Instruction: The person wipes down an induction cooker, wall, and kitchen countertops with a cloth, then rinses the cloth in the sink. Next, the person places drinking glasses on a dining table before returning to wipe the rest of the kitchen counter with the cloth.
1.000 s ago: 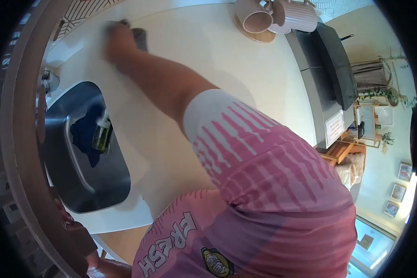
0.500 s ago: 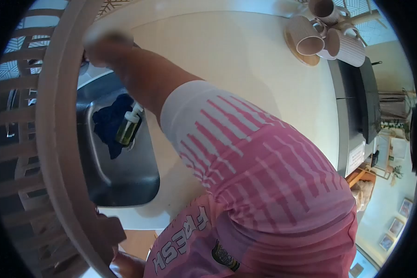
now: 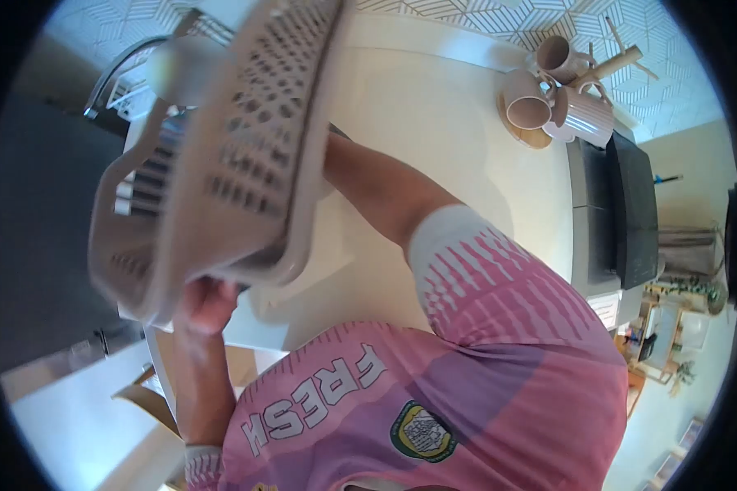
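A beige plastic basket [image 3: 258,164] with slotted and perforated walls is tilted up on its side before me, smeared by motion. My left hand [image 3: 210,304] is closed on its lower rim, the fingers partly hidden and blurred. My right forearm [image 3: 377,184] reaches across the counter, and my right hand is out of sight behind the basket, so its fingers do not show. The sink is covered by the basket in this view.
A pale counter [image 3: 434,123] runs behind the basket to the wall. Several ribbed mugs [image 3: 528,106] hang on a wooden mug tree [image 3: 618,65] at the back right, beside a black appliance [image 3: 635,213]. A faucet [image 3: 119,74] shows at upper left. A dark surface [image 3: 41,221] fills the left.
The basket has swung from the left edge toward the middle and now covers the sink, with its cloth and pump bottle. My left hand has come into clear view; my right has gone behind the basket.
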Tool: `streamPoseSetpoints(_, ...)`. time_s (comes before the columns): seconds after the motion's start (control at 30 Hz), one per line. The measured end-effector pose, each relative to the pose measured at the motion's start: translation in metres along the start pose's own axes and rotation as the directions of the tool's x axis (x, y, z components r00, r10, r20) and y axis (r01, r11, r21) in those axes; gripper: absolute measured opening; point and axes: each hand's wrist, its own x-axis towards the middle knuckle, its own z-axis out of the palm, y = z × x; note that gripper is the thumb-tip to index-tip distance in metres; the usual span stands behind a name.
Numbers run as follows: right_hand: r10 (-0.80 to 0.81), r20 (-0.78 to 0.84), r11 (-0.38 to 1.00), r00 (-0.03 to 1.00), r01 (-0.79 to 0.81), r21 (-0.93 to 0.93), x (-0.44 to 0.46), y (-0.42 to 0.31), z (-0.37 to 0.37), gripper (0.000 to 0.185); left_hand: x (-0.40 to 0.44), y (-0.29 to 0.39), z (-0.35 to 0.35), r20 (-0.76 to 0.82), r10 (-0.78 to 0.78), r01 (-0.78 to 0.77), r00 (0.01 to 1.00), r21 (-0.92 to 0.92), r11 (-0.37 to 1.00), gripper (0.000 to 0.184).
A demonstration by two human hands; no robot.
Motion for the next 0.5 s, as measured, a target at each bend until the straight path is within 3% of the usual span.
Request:
streamPoseSetpoints(0.07,-0.009,-0.057,1.0,0.998,0.009,-0.002,-0.035,-0.027,0.003,0.04,0.007,-0.018,-0.007,-0.158,0.037,-0.021,0.987,0.101,0.995,0.037)
streamPoseSetpoints(0.17,-0.016,-0.145,0.999,0.989,0.02,0.026,-0.077,-0.073,0.013,0.041,0.012,-0.05,0.01,-0.134,0.001,0.014,0.991,0.115,0.993,0.035)
streamPoseSetpoints(0.23,-0.018,-0.21,0.997,0.978,0.032,0.064,-0.097,-0.105,0.026,0.042,0.019,-0.069,0.009,-0.232,0.046,0.018,0.972,0.269,0.963,0.032)
streamPoseSetpoints(0.37,-0.08,-0.259,0.987,0.963,0.113,0.115,-0.129,-0.147,0.043,0.043,0.029,-0.094,0.003,-0.236,0.076,0.004,0.969,0.322,0.947,0.031)
streamPoseSetpoints(0.43,-0.164,-0.239,0.975,0.957,0.194,0.108,-0.139,-0.144,0.042,0.044,0.031,-0.103,0.004,-0.196,0.023,0.038,0.98,0.3,0.953,0.033)
streamPoseSetpoints(0.5,-0.274,-0.206,0.951,0.939,0.297,0.09,-0.144,-0.132,0.037,0.044,0.037,-0.114,0.003,-0.202,0.081,-0.019,0.976,0.293,0.956,0.033)
